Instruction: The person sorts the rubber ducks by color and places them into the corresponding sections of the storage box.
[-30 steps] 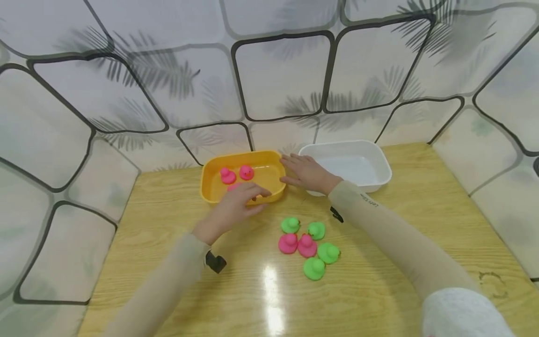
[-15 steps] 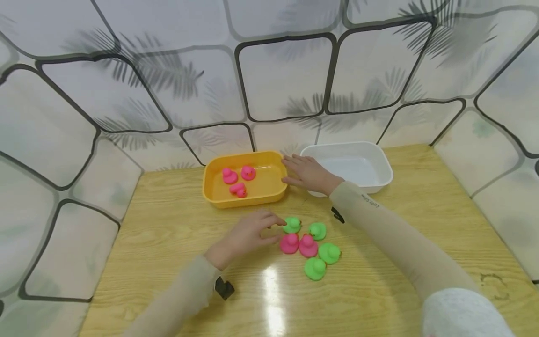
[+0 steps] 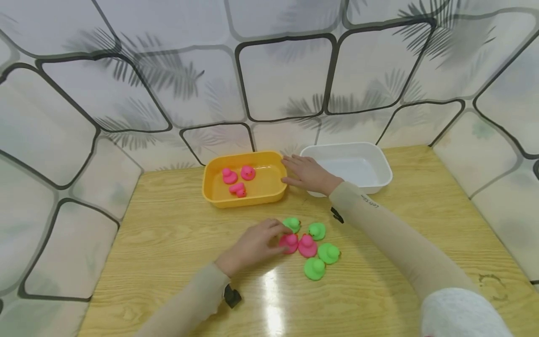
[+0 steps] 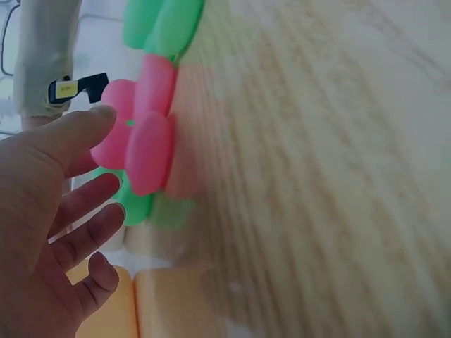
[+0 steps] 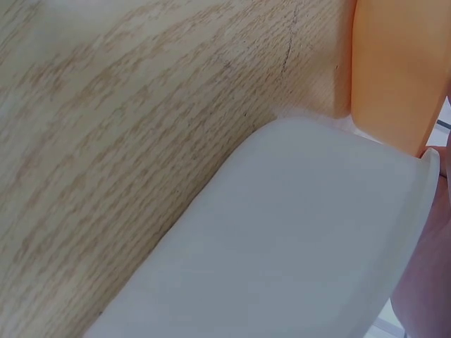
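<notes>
My left hand (image 3: 254,242) reaches to a pink rubber duck (image 3: 289,241) at the left of a loose cluster on the table. Its thumb and fingers are spread apart about that duck; in the left wrist view the thumb (image 4: 91,127) overlaps the pink ducks (image 4: 149,151). Another pink duck (image 3: 308,246) sits right beside it, with several green ducks (image 3: 315,268) around them. My right hand (image 3: 309,173) lies with straight fingers across the near left corner of the white tub (image 3: 351,164), fingertips at the right rim of the yellow tub (image 3: 265,180).
Three pink ducks (image 3: 229,176) are in the left part of the yellow tub, one tipped on its side. Both tubs stand side by side at the back, close to a patterned wall covering (image 3: 286,79). Wooden table (image 3: 168,224) surrounds the cluster.
My left hand has moved from over the yellow tub to the right and nearer, down to the cluster. A tipped pink duck in the tub is now uncovered. The right hand stays put.
</notes>
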Tool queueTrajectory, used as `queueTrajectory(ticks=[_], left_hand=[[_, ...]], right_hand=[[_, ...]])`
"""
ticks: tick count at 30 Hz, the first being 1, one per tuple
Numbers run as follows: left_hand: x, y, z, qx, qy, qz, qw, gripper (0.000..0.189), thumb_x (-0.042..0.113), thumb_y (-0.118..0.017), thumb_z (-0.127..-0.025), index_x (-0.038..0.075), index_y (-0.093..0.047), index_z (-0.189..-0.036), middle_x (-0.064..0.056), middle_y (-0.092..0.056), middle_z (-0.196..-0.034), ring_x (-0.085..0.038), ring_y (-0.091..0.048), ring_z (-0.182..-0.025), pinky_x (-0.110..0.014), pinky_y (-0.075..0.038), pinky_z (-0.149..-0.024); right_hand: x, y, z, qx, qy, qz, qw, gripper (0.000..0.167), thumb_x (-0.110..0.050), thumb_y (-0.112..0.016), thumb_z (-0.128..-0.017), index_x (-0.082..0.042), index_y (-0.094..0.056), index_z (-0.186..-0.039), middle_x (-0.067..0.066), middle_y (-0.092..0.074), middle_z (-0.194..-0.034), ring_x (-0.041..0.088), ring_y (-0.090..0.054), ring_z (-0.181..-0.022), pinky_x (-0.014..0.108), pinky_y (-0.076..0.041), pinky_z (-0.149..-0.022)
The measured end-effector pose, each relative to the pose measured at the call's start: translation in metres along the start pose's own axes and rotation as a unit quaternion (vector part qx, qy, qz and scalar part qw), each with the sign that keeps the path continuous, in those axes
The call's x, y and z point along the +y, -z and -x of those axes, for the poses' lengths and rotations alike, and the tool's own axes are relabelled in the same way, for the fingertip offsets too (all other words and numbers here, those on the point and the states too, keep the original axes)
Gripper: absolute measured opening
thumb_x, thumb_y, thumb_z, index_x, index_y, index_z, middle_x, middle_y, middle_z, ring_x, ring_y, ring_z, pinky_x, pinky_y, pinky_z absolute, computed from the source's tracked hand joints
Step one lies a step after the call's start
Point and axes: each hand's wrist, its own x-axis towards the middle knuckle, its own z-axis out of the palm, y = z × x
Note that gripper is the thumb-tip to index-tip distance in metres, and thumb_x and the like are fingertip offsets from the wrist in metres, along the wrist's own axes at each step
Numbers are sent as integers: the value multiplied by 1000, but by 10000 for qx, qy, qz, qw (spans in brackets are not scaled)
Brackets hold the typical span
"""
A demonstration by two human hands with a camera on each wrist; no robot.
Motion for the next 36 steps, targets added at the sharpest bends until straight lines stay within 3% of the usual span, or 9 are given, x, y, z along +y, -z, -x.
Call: queueTrajectory(ticks=[7, 16, 24, 36], left_hand=[[1, -8, -1, 174, 2, -187, 9997, 41, 36, -78, -95, 17, -71, -131, -1, -69, -121, -16, -64, -103, -36, -56, -88], [1, -11, -4, 143, 113, -324, 9993, 38, 32, -78, -95, 16, -71, -128, 1, -68, -112, -12, -60, -90, -30, -53, -76], [3, -9, -1, 162, 24, -383, 9991, 34, 28, -78, -95, 14, -72, -126, 1, -66, -107, -12, -58, -89, -28, -53, -75], [4, 2, 10, 273, -18, -457, 9986, 34, 28, -77, -96, 15, -72, -127, 1, -69, -112, -11, -60, -92, -28, -54, -79]], right_hand=[[1, -1, 0, 5, 2, 3, 10000, 71, -44, -51, -109, 1, -32, -161, 19, -30, -168, 42, -25, -155, 60, -20, -124], [2, -2, 0, 9, -18, 25, 10000, 72, -45, -51, -109, 0, -32, -161, 18, -30, -168, 41, -25, -155, 59, -20, -124], [1, -1, 1, 17, -28, 25, 10000, 71, -45, -51, -109, 0, -33, -161, 18, -31, -167, 41, -26, -155, 59, -21, -124], [0, 0, 2, 5, -36, 36, 10000, 71, -45, -52, -108, 1, -34, -160, 19, -32, -167, 42, -26, -155, 60, -21, -124]])
